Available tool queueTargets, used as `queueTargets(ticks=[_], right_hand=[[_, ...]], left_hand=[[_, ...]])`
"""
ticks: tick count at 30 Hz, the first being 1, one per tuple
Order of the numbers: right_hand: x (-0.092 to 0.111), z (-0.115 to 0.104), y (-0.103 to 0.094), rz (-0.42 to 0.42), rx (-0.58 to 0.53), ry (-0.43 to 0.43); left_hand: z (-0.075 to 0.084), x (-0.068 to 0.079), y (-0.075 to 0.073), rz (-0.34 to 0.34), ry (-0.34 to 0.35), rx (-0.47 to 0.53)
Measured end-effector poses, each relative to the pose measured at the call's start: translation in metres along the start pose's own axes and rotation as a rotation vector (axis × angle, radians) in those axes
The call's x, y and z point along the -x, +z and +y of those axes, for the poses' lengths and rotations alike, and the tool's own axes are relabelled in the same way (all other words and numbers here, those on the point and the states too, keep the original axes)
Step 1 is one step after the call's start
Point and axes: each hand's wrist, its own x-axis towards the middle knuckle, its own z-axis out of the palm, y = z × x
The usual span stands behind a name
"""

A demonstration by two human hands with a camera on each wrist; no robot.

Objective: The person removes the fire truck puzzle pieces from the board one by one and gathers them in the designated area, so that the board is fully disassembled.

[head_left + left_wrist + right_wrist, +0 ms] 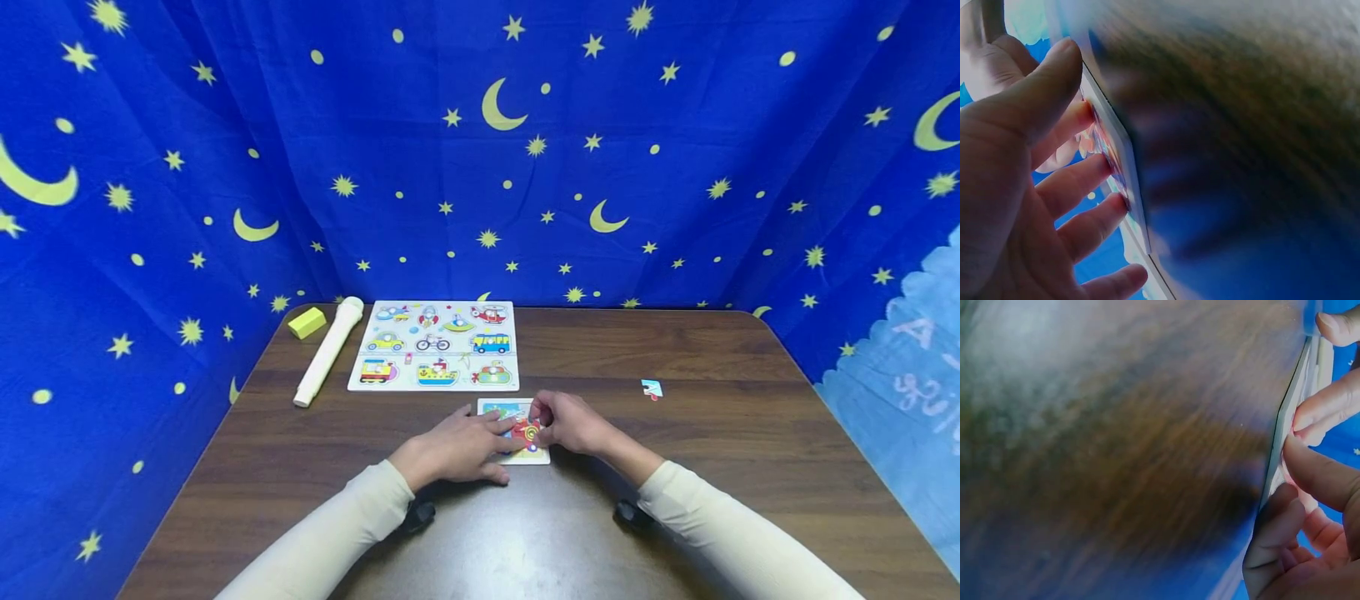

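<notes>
A small jigsaw puzzle (491, 406) with a white frame and a red, yellow and blue picture lies flat on the table. My left hand (459, 447) rests over its left part, fingers spread and nearly straight, several fingertips touching the picture in the left wrist view. From the right, my right hand (573, 423) pinches a puzzle piece at the puzzle's right side between curled thumb and forefinger; the fingers hide most of that piece. The thumb (1282, 506) sits right at the frame's edge in the right wrist view. A loose puzzle piece (652, 388), light blue with red, lies to the right.
Behind the puzzle lies a larger picture board (433, 358) with vehicles. To its left are a cream-coloured stick (328, 354) and a yellow block (307, 323). The brown wooden table (712, 500) backs onto a blue curtain (420, 167) with moons and stars.
</notes>
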Motion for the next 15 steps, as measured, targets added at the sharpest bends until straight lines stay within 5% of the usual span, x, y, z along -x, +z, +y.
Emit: queueTargets(ticks=[15], right_hand=[[0.0023, 0.0048, -0.0036, -0.008, -0.002, -0.085]], left_hand=[[0.0011, 0.0002, -0.0005, -0.01, -0.008, 0.017]])
